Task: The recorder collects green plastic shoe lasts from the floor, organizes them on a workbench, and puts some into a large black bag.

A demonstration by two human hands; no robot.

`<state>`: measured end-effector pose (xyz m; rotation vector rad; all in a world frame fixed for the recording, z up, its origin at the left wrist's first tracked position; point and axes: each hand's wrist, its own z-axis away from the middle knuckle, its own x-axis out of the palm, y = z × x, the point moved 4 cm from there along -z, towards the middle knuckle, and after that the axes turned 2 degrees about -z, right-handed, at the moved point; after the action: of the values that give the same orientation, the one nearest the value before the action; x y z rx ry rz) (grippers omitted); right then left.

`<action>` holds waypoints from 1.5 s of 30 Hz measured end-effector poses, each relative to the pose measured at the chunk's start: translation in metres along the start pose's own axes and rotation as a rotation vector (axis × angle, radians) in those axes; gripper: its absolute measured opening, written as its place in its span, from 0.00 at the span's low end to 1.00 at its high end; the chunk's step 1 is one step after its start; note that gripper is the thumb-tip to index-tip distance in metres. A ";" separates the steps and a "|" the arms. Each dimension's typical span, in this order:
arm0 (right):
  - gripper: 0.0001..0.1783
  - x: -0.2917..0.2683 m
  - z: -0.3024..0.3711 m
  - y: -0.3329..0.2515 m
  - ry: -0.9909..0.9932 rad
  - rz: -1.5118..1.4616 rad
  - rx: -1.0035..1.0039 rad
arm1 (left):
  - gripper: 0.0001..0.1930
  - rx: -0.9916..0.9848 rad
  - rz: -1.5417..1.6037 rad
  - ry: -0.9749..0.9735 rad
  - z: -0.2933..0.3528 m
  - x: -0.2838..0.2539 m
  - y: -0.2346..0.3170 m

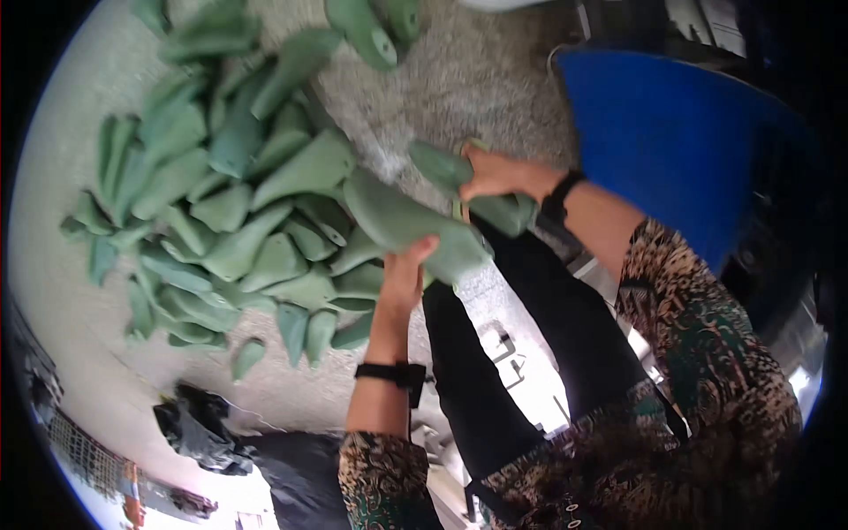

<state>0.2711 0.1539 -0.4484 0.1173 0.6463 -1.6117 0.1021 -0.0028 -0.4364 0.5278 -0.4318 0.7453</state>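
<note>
My left hand (pixel 405 272) grips a large pale-green leaf-shaped piece (pixel 411 221), with the thumb lying on its upper face. The piece is smooth and broad, and its wider end points toward my legs. To its right, my right hand (pixel 496 173) is closed round a smaller green leaf-shaped piece (pixel 437 165). Another green piece (pixel 503 214) shows just below that hand; I cannot tell whether it is held too. A big heap of similar green pieces (pixel 287 177) spreads over the floor at the left, several with a small hole near one end.
A large blue container (pixel 658 132) stands at the right, beside my right forearm. Black plastic bags (pixel 296 477) lie at the lower left. A few more green pieces (pixel 362 31) rest on the rough concrete floor (pixel 477 79) at the top.
</note>
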 end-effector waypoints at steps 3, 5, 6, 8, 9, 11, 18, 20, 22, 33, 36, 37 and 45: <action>0.68 -0.033 0.126 -0.029 -0.257 -0.378 0.171 | 0.27 -0.190 -0.040 0.050 0.109 0.055 0.027; 0.55 -0.065 0.218 -0.069 -0.261 -0.469 0.160 | 0.29 -0.188 -0.024 0.005 0.180 0.093 0.051; 0.45 -0.073 0.257 -0.081 -0.155 -0.479 0.092 | 0.29 -0.191 -0.024 0.011 0.219 0.115 0.066; 0.36 -0.163 0.281 -0.088 -0.182 -0.451 -0.128 | 0.22 0.010 -0.019 0.007 0.213 0.185 0.100; 0.34 -0.187 0.326 -0.104 -0.110 -0.402 -0.230 | 0.24 0.007 -0.038 0.023 0.240 0.211 0.107; 0.37 -0.200 0.381 -0.114 -0.139 -0.559 -0.302 | 0.28 0.032 -0.075 0.000 0.290 0.252 0.127; 0.41 -0.325 0.578 -0.139 -0.057 -0.877 -0.581 | 0.36 0.137 -0.190 -0.431 0.405 0.400 0.181; 0.42 -0.360 0.625 -0.120 0.049 -0.823 -0.482 | 0.36 0.071 -0.215 -0.598 0.414 0.459 0.182; 0.43 -0.372 0.639 -0.071 0.177 -0.806 -0.508 | 0.37 -0.013 -0.257 -0.630 0.409 0.516 0.166; 0.45 -0.421 0.771 0.218 1.036 -0.968 0.345 | 0.25 -0.621 -0.570 -0.815 0.347 0.767 0.006; 0.43 -0.444 0.803 0.288 1.146 -0.888 0.561 | 0.22 -0.783 -0.570 -0.872 0.332 0.827 -0.049; 0.39 -0.453 0.804 0.305 1.174 -0.718 0.662 | 0.21 -0.788 -0.562 -0.867 0.324 0.843 -0.064; 0.29 -0.463 0.729 0.390 1.246 -0.600 0.576 | 0.18 -0.867 -0.538 -0.754 0.256 0.883 -0.147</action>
<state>0.9275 0.2184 0.2312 1.5625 1.1836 -2.1798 0.7453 0.2147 0.2009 0.0568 -1.1822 -0.2236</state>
